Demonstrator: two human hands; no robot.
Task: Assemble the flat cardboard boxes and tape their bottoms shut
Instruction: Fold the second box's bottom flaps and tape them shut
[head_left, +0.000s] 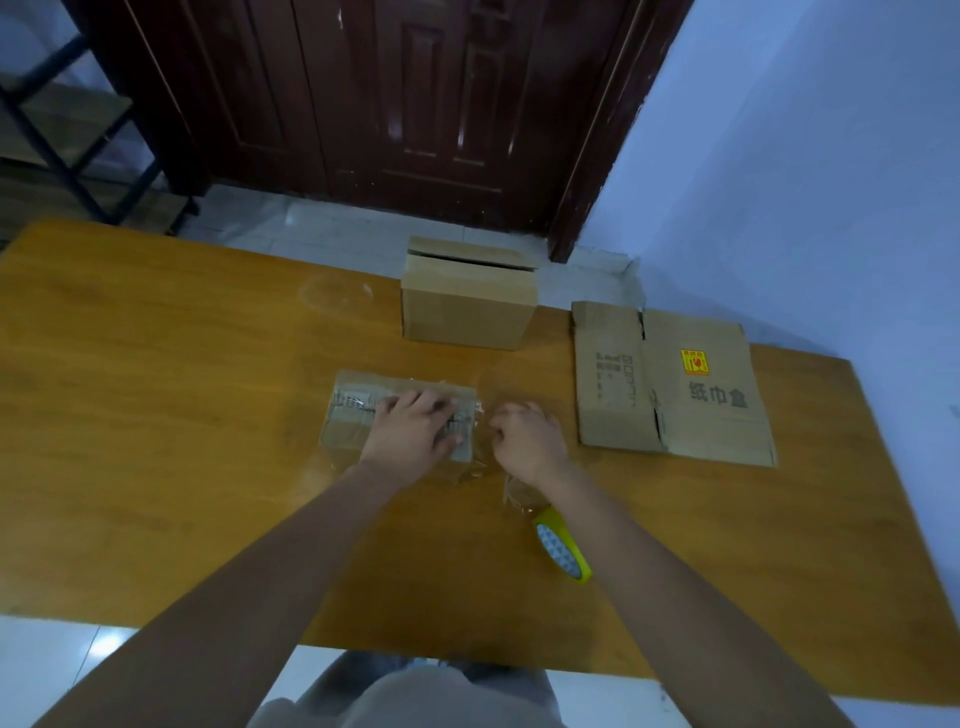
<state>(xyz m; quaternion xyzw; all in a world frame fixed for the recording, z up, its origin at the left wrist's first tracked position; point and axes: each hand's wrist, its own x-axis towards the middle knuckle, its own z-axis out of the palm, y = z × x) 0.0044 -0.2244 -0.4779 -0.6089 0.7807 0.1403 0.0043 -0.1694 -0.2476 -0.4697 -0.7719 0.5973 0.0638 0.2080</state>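
Observation:
A small cardboard box (353, 415) stands on the wooden table (156, 395), its taped flaps facing up. My left hand (410, 428) lies flat on top of it with fingers spread. Just off the box's right edge, my right hand (527, 436) has its fingers curled and pinches a strip of clear tape (480, 415) that runs from the box. A roll of clear tape (522, 496) sits under my right wrist. A flat cardboard box (675, 384) with a yellow sticker and printed characters lies to the right.
An assembled box (467, 306) stands at the table's far edge, its top flaps slightly apart. A yellow tape cutter (563, 551) lies near my right forearm. Beyond the table are a dark wooden door (395, 104), a metal rack (67, 135) at left and a blue wall (805, 156) at right.

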